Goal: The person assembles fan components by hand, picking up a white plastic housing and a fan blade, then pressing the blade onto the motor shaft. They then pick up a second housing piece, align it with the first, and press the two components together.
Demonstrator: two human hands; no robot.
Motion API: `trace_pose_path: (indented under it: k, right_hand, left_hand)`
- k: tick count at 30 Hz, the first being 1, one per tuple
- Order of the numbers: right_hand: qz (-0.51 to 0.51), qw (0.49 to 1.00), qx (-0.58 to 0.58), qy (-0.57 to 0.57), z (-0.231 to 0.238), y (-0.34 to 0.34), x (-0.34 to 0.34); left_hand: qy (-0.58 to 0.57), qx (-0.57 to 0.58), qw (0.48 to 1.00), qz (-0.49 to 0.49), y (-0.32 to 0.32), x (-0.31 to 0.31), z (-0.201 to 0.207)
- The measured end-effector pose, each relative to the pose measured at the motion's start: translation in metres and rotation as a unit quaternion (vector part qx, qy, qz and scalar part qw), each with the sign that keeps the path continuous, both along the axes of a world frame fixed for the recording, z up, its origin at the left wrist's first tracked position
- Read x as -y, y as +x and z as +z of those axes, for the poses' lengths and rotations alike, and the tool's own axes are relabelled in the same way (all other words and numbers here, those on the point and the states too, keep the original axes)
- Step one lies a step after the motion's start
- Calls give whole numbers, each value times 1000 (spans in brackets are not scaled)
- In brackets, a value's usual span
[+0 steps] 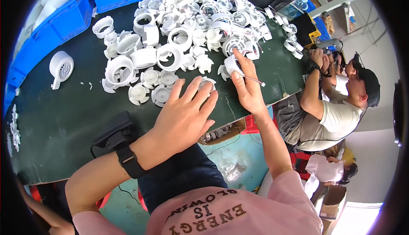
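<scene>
the scene is brightly and evenly lit, and only soft, faint shadows are cast on the dark table (pixel 76 115) beside the white parts (pixel 144 59), whose palest faces are nearly washed out. a glaring white patch (pixel 360 219) is seen at the lower right, fringed with violet near the rim. a blotchy pale shine is thrown back by the floor (pixel 233 171). the left hand (pixel 183 113) and right hand (pixel 248 86) are rendered fairly crisply, while finer detail is lost in the far background. straight edges are bowed by the wide lens, the blue bins (pixel 57 32) are visibly curved, and the corners are swallowed in black.
</scene>
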State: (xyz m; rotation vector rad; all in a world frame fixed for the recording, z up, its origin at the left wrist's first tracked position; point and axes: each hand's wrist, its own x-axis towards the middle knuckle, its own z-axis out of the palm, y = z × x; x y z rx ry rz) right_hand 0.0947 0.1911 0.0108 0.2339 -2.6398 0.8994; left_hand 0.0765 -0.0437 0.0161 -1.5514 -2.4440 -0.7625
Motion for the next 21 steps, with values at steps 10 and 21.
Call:
trace_pose_path:
  k: [10, 21]
  right_hand:
    - [-16, 1000, 13, 0, -1, -5, 3]
    - [-32, 997, 26, 69, 18, -7, 13]
  left_hand:
    - [13, 51, 999, -4, -10, 6, -7]
    - [95, 112, 989, 14, -15, 11, 26]
